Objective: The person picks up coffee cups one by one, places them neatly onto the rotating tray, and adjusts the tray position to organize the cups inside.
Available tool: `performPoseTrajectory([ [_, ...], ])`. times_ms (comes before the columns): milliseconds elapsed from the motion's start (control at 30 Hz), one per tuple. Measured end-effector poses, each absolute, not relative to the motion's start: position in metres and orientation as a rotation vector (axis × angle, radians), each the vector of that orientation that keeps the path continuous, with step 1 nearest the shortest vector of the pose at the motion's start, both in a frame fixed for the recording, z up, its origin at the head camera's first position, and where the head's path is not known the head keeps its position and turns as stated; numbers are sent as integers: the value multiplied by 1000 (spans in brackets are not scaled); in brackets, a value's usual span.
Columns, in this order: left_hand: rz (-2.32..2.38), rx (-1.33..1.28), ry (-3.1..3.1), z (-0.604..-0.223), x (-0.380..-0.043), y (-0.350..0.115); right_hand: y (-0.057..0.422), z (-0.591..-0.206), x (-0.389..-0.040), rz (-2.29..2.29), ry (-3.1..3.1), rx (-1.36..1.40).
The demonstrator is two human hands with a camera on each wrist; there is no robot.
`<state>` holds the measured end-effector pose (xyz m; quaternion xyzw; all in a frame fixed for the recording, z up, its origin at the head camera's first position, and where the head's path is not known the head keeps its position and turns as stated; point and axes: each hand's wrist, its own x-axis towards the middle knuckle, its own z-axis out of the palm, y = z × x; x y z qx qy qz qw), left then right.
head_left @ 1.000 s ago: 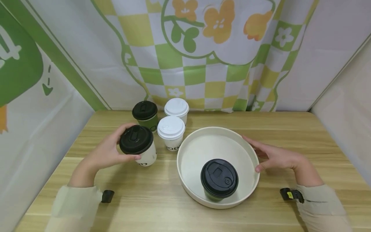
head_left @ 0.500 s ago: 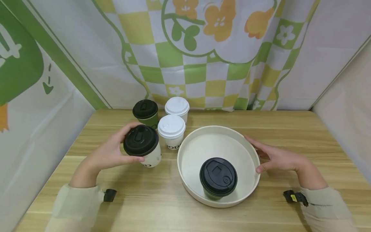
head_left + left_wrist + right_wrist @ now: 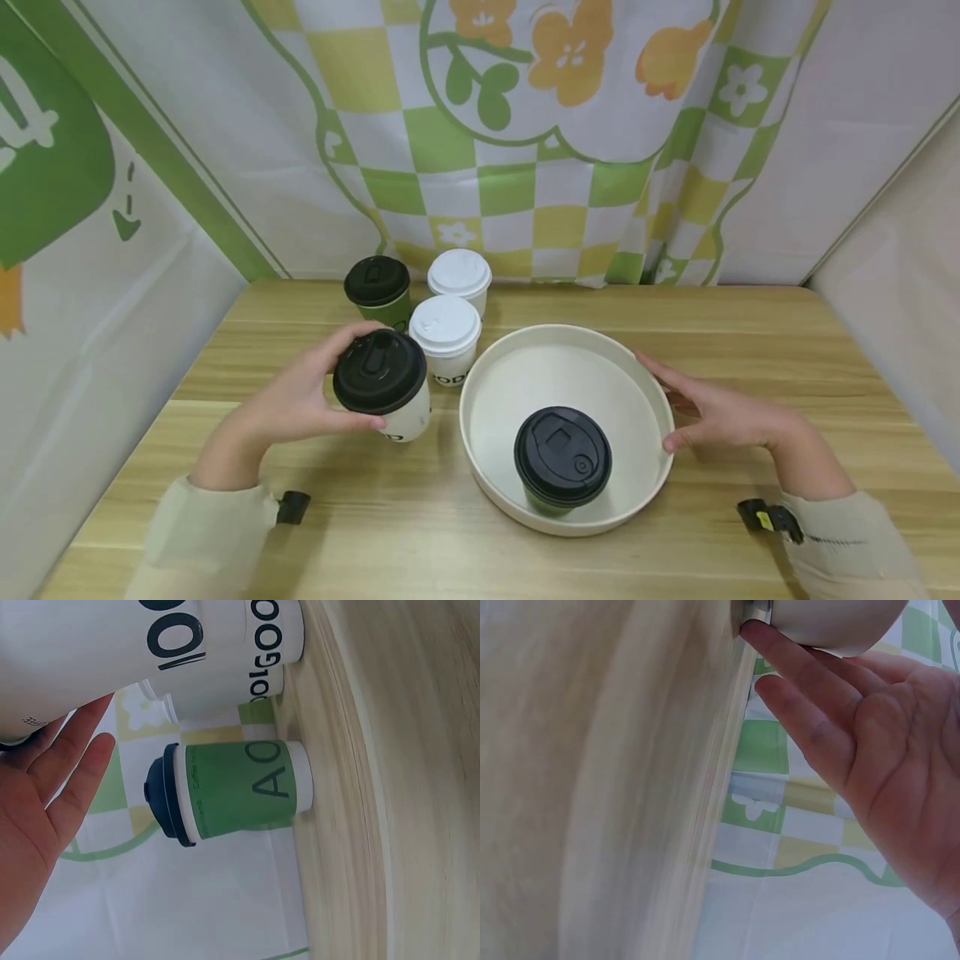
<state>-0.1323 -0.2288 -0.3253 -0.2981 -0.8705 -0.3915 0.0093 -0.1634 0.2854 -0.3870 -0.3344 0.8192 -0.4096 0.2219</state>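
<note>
My left hand (image 3: pixel 315 396) grips a white paper coffee cup (image 3: pixel 411 417) with a black lid, thumb and fingers round its upper part. In the left wrist view, this lettered cup (image 3: pixel 97 645) fills the upper left, tilted by the camera. A round cream tray (image 3: pixel 555 354) stands to its right, bearing a black-lidded green coffee cup (image 3: pixel 562 458). My right hand (image 3: pixel 720 412) touches the tray's right side with fairly straight fingers. In the right wrist view, fingertips of the right hand (image 3: pixel 900 750) reach beneath the tray's pale wall (image 3: pixel 832 622).
Behind the held cup stand a green coffee cup (image 3: pixel 386 312) with a black lid and two white cups, a nearer one (image 3: pixel 447 354) and a farther one (image 3: pixel 459 275), both white-lidded. A checkered curtain (image 3: pixel 502 192) hangs behind the wooden table (image 3: pixel 360 517).
My left hand has carried the white cup rightward and slightly nearer, toward the tray. The right hand stays at the tray's side. The other cups keep their places.
</note>
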Motion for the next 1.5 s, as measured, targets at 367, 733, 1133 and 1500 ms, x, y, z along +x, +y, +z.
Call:
performPoseTrajectory([
  [367, -1201, -986, -2728, -327, -132, -220, 281, -381, -151, -1087, 2333, -926],
  [733, -1198, -990, -2744, -327, -132, -217, 276, -374, -137, -1023, 2398, -841],
  [1133, -1230, -985, -2746, -325, -131, -213, 280, -376, -138, -1023, 2439, -899],
  [1500, -1201, -997, -2750, -329, -132, -215, 307, -385, -196, -1232, 2059, -1086],
])
